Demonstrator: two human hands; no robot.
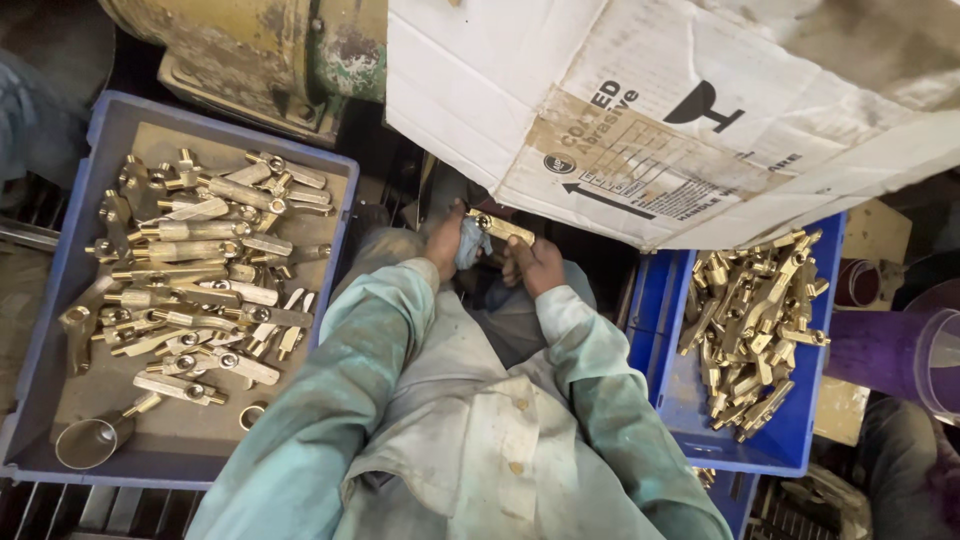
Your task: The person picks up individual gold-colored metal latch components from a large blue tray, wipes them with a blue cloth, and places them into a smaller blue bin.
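Cramped workshop floor, seen from above. Left: grey-blue crate of brass tap levers, laid flat. Right: blue crate heaped with brass fittings. Overhead: cardboard sheet crowding the lap. Left hand and right hand are closed on one brass lever, with blue cloth, between the crates.
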